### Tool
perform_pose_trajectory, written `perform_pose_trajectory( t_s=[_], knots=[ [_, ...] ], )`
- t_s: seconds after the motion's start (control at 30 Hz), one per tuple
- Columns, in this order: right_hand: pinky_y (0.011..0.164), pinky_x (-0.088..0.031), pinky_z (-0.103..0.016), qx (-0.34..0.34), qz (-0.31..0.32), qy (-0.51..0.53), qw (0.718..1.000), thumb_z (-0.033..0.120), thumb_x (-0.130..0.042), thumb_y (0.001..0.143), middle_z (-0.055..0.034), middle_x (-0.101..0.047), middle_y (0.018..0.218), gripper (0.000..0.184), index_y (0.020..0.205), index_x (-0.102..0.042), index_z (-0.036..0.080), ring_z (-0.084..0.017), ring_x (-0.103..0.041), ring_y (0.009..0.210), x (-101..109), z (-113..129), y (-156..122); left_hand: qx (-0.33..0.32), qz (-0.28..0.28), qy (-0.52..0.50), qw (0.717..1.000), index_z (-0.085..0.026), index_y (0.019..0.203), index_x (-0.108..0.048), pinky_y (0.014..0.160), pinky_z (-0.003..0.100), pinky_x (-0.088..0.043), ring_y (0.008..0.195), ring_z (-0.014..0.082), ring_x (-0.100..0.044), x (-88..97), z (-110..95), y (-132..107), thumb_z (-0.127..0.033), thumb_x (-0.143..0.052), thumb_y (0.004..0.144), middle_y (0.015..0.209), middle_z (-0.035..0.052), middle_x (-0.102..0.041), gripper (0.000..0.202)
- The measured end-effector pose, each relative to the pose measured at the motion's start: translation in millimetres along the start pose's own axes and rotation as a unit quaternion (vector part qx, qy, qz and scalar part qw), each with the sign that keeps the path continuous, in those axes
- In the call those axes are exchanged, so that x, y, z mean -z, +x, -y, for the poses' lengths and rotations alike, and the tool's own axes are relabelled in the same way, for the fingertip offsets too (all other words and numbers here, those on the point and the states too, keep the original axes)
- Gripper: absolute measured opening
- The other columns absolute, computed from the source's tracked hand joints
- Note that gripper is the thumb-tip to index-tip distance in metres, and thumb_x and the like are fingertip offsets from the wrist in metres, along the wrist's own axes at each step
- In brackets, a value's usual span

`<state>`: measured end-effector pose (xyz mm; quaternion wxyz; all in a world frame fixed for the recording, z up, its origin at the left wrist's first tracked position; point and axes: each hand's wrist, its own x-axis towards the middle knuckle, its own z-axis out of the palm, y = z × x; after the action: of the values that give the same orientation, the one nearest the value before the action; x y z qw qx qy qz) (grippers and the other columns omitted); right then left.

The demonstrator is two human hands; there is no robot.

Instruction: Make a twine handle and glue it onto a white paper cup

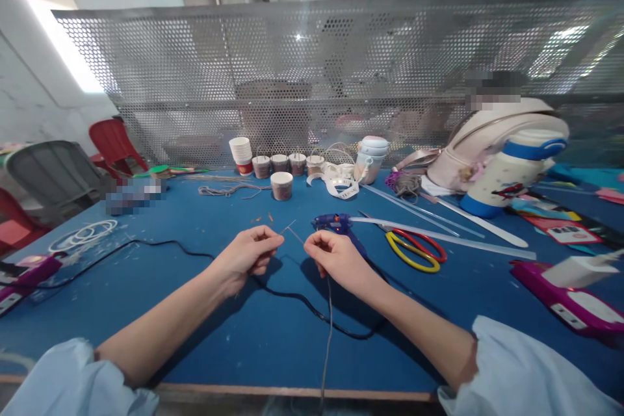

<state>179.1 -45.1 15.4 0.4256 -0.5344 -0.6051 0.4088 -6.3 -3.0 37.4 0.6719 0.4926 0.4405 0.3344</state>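
One purple power strip (pixel 36 272) sits at the left edge of the frame, and a black cord (pixel 166 243) runs rightward from near it across the blue table (pixel 185 338). Near it, at mid left, lies a loose white coil (pixel 92 234). Further right, a tangle of grey twine (pixel 227 190) lies left of a stack of paper cups (pixel 240 155).

Your left hand (pixel 253 250), left of centre, pinches a thin strand (pixel 291 225) between thumb and forefinger, its tip pointing up and right. Above and beyond it, a small cup (pixel 281 187) stands in front of a row of four more. Just right of centre, your right hand (pixel 336 257) grips a string (pixel 330 315): one end reaches up toward the thin strand, and the rest hangs past the table's edge at the bottom of the frame. Whether the two ends touch, I cannot tell.

Just beyond your right hand lies a blue glue gun (pixel 334 223); to its right, scissors (pixel 414 250) with red and yellow handles. At upper right, a tall bottle (pixel 507 172) leans before a pale bag (pixel 482 143).
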Motion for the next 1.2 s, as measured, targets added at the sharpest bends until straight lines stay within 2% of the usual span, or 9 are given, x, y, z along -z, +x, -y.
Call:
perform_pose_trajectory(
  t_s=[0.1,0.2,0.43,0.57,0.67,0.77,0.9,1.03,1.2],
  knots=[
    [0.044,-0.038,-0.022,-0.007,0.017,0.005,1.0,0.032,-0.055,0.081,0.0068,-0.05,0.052,0.015,0.076,-0.055,0.018,-0.009,-0.048,0.041,-1,-1,-1,0.016,0.029,-0.057,0.998,-0.014,0.069,-0.053,0.043,0.016,-0.045,0.045,0.0036,-0.053,3.0,-4,1,-0.02,-0.073,0.073,0.078,0.0033,-0.067,0.022],
    [0.045,-0.039,-0.021,-0.016,0.034,0.002,0.999,0.031,-0.056,0.081,0.0062,-0.051,0.051,0.015,0.074,-0.055,0.018,-0.009,-0.051,0.043,-3,-3,-3,0.031,0.071,-0.12,0.99,-0.013,0.067,-0.052,0.065,0.023,-0.058,0.069,0.0127,-0.07,2.2,-4,1,-0.013,-0.07,0.076,0.105,0.0119,-0.069,0.019],
    [0.051,-0.041,-0.022,-0.028,0.061,-0.049,0.997,0.031,-0.053,0.083,0.0034,-0.055,0.054,0.017,0.073,-0.056,0.018,-0.011,-0.055,0.05,0,2,-9,0.033,0.111,-0.167,0.979,-0.012,0.066,-0.052,0.081,0.024,-0.058,0.093,0.0223,-0.071,-4.6,4,0,-0.011,-0.067,0.08,0.1,0.0173,-0.071,0.02],
    [0.062,-0.042,-0.026,0.043,0.012,-0.206,0.978,0.035,-0.057,0.082,-0.0018,-0.067,0.076,0.017,0.08,-0.064,0.02,-0.015,-0.059,0.068,30,14,-26,0.019,0.09,-0.146,0.985,-0.011,0.066,-0.052,0.084,0.026,-0.057,0.096,0.0232,-0.07,-1.3,6,0,-0.008,-0.064,0.081,0.099,0.018,-0.072,0.02],
    [0.053,-0.035,-0.027,-0.007,-0.051,-0.349,0.936,0.048,-0.054,0.083,-0.0009,-0.061,0.058,0.036,0.061,-0.059,0.021,-0.016,-0.054,0.054,66,13,-33,0.022,0.07,-0.138,0.988,-0.011,0.065,-0.053,0.084,0.027,-0.057,0.096,0.0231,-0.07,1.7,7,4,-0.007,-0.064,0.08,0.098,0.0182,-0.072,0.019],
    [0.052,-0.033,-0.028,-0.039,-0.104,-0.414,0.903,0.056,-0.059,0.078,-0.0025,-0.064,0.062,0.036,0.067,-0.062,0.022,-0.018,-0.056,0.058,91,0,-21,0.025,0.061,-0.138,0.988,-0.011,0.065,-0.053,0.085,0.028,-0.057,0.095,0.0223,-0.07,2.0,11,9,-0.007,-0.065,0.08,0.096,0.0177,-0.072,0.019],
    [0.057,-0.04,-0.027,-0.018,0.011,-0.3,0.954,0.044,-0.059,0.079,-0.0025,-0.068,0.076,0.029,0.09,-0.066,0.019,-0.019,-0.061,0.068,91,-22,11,0.027,0.063,-0.141,0.988,-0.012,0.066,-0.054,0.088,0.029,-0.056,0.095,0.022,-0.07,-0.2,16,11,-0.007,-0.065,0.08,0.096,0.0173,-0.072,0.019],
    [0.056,-0.041,-0.027,-0.041,-0.026,-0.257,0.965,0.037,-0.055,0.081,-0.0015,-0.066,0.068,0.024,0.089,-0.067,0.017,-0.018,-0.059,0.062,76,-30,22,0.041,0.064,-0.139,0.987,-0.012,0.066,-0.054,0.088,0.03,-0.056,0.095,0.0226,-0.07,-1.6,20,12,-0.008,-0.063,0.082,0.097,0.0174,-0.072,0.018],
    [0.067,-0.045,-0.031,-0.027,-0.005,-0.183,0.983,0.039,-0.051,0.083,-0.0034,-0.069,0.071,0.028,0.071,-0.067,0.019,-0.021,-0.063,0.071,66,-17,-4,0.047,0.057,-0.137,0.988,-0.012,0.069,-0.054,0.087,0.03,-0.056,0.096,0.0243,-0.07,-1.5,22,16,-0.009,-0.061,0.083,0.099,0.0184,-0.072,0.016]
  ],
)
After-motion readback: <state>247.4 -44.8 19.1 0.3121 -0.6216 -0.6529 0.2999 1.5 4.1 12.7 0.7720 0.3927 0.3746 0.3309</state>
